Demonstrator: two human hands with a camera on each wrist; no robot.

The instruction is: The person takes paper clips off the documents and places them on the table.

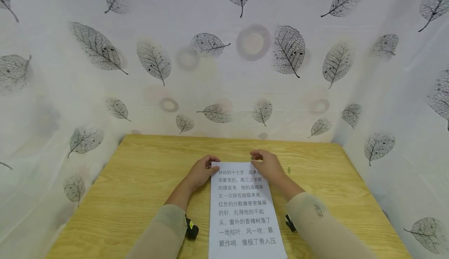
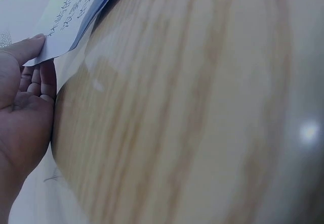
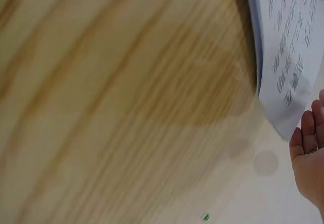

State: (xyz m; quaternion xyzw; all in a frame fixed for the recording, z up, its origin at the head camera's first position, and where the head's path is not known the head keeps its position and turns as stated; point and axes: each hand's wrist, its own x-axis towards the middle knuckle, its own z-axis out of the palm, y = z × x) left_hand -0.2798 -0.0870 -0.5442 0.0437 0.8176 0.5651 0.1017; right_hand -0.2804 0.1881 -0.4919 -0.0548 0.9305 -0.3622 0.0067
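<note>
A stack of white paper sheets [image 1: 245, 208] printed with large Chinese characters lies lengthwise in front of me; layered edges show in the right wrist view. My left hand [image 1: 201, 171] pinches its far left corner, thumb on top and fingers curled below, as the left wrist view [image 2: 28, 97] shows. At the far right corner is my right hand [image 1: 268, 167], fingers bent and thumb low over the top edge. A small green paper clip [image 1: 251, 157], mostly hidden, shows between its fingertips. Another green paper clip [image 1: 289, 170] lies on the table just right of that hand.
The wood-grain table [image 1: 147, 181] reaches back to a pale curtain [image 1: 224, 80] printed with leaves, which also hangs along both sides. Black wrist straps [image 1: 191, 229] sit below both light sleeves.
</note>
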